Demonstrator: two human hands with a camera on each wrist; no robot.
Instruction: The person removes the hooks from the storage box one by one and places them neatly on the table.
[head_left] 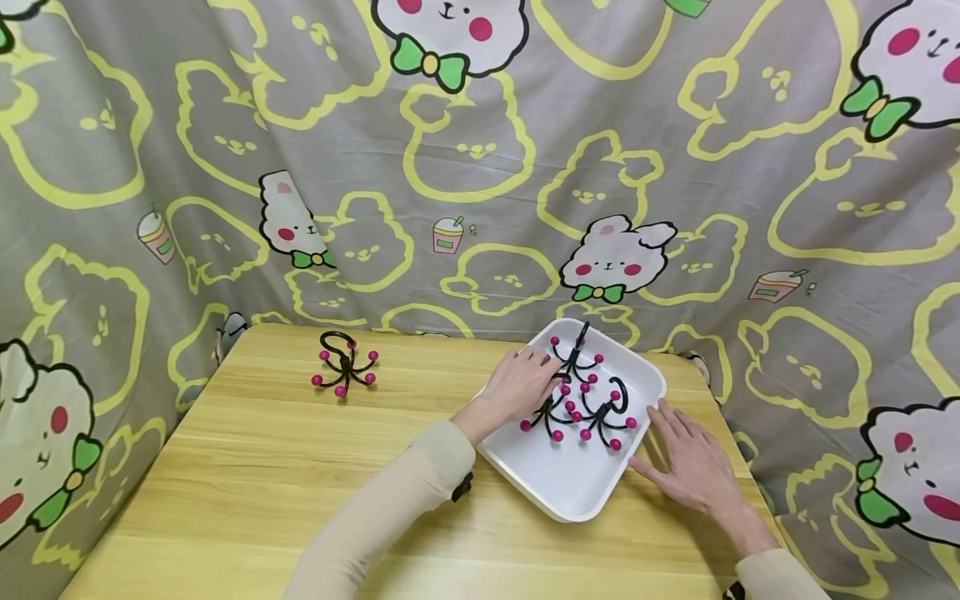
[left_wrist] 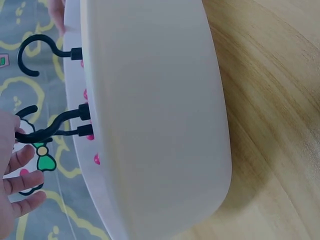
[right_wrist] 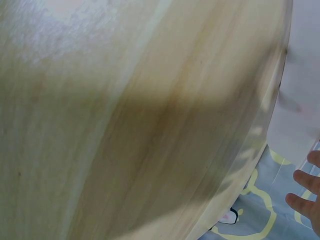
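Note:
A white tray [head_left: 570, 487] holds three black multi-arm hook hangers with pink ball tips. My left hand [head_left: 525, 383] reaches over its left rim and pinches the curved hook [left_wrist: 55, 125] of the left hanger [head_left: 549, 407], as the left wrist view shows. The spread arms of that hanger are inside the tray. Beside it lie a second hanger [head_left: 603, 414] on the right and a third [head_left: 574, 360] farther back. My right hand [head_left: 693, 462] lies along the tray's right side with straight fingers, the fingertips right at the rim.
Another black hanger [head_left: 345, 367] with pink tips stands apart at the back left of the wooden table [head_left: 300, 483]. A grey curtain [head_left: 480, 167] with cartoon prints hangs behind the table and at its sides. The tray sits near the table's back right edge.

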